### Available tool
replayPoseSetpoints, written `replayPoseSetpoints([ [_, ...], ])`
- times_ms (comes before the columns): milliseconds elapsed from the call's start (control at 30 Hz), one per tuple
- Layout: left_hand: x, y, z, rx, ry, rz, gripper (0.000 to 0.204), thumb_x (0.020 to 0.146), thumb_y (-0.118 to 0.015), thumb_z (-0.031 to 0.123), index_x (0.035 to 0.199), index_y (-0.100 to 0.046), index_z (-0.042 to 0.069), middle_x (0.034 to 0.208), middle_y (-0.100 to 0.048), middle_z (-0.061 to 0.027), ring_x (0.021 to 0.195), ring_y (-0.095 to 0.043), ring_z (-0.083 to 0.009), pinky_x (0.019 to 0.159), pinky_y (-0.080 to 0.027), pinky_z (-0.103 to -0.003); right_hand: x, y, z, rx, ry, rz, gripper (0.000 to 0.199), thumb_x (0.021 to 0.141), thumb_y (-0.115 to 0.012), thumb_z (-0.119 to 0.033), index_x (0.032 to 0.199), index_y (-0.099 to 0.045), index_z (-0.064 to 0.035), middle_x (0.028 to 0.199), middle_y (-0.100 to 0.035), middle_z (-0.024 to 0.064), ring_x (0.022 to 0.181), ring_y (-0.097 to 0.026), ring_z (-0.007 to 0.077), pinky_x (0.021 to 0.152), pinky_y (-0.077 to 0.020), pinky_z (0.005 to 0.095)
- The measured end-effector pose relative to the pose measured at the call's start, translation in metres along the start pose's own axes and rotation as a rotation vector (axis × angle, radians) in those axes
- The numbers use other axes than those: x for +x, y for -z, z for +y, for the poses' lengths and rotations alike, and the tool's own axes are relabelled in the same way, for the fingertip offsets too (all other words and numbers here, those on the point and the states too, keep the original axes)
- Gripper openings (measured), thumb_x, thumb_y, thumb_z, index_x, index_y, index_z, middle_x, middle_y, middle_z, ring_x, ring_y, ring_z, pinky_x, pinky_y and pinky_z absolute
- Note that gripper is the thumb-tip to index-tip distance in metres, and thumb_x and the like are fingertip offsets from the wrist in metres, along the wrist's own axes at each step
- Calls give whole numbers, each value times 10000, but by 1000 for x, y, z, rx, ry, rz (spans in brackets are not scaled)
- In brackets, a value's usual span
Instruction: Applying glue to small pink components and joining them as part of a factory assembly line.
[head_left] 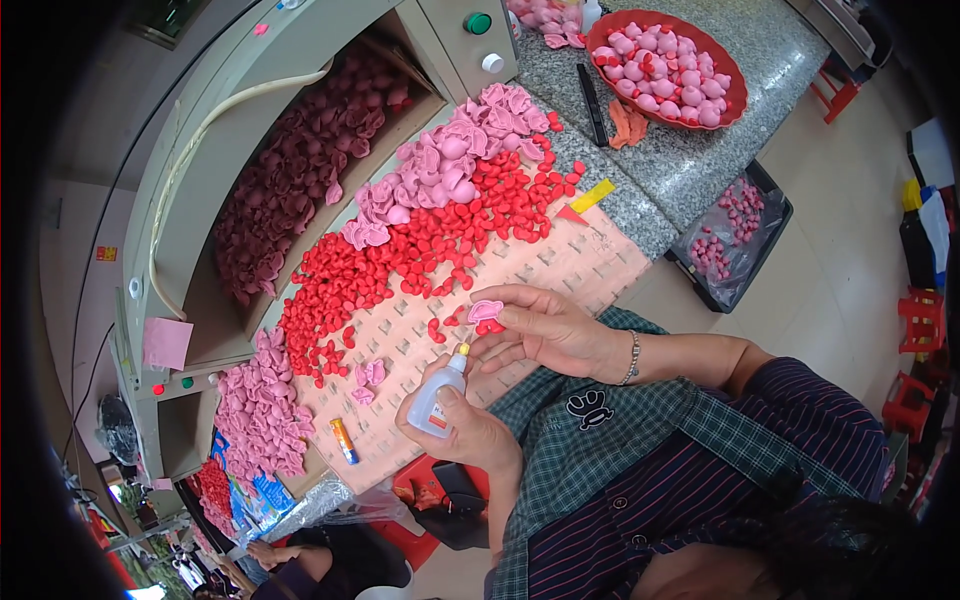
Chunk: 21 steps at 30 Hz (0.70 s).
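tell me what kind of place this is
Most likely a small workshop or factory: heaps of small red pieces and pink pieces lie in bulk, a red bowl is piled with pink-and-red ones, and a grey machine housing carries push buttons.

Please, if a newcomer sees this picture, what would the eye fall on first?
Probably the bright spread of small red pieces on the pale pink work surface, with pink pieces heaped beyond. Next, the red basket of pink-and-red pieces at the upper right. Near the centre, the left hand holds a squeeze bottle, the right hand a pink-and-red piece.
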<state>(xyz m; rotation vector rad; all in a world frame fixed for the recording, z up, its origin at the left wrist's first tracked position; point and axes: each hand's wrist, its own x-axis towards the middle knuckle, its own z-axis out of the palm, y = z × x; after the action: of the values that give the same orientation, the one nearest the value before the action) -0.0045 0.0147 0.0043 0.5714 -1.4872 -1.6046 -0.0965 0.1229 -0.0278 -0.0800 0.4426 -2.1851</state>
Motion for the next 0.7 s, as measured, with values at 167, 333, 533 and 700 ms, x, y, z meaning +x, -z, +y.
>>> replayPoseSetpoints([
  [167,-1,-1,2,58,-27,-5,316,964,-600,134,1128,-394,-42,1077,-621,-293,970,-657,-308,864,-564,-394,0,0,1,-20,9,19,425,1027,-499,-121,1436,-413,-44,1263,-588,161,1128,-648,328,926,-580,438],
  [333,-1,-1,4,160,-97,-55,307,971,-590,143,1113,-391,-43,1064,-631,-297,958,-665,-309,856,-555,-388,0,2,0,-29,12,12,427,1027,-501,-126,1437,-411,-46,1267,-589,147,1129,-647,333,928,-579,442],
  [533,-2,-3,4,66,-48,-1,282,964,-563,95,1130,-386,-48,1089,-609,-307,972,-659,-326,852,-582,-398,0,3,1,14,14,-8,429,1032,-497,-140,1441,-406,-50,1280,-585,143,1147,-637,346,931,-576,452],
  [700,-1,-4,2,34,-18,18,300,965,-571,98,1139,-381,-55,1112,-589,-311,1001,-646,-349,858,-594,-418,0,4,0,8,12,-17,426,1035,-491,-140,1443,-405,-52,1295,-578,155,1163,-627,355,936,-572,462],
])
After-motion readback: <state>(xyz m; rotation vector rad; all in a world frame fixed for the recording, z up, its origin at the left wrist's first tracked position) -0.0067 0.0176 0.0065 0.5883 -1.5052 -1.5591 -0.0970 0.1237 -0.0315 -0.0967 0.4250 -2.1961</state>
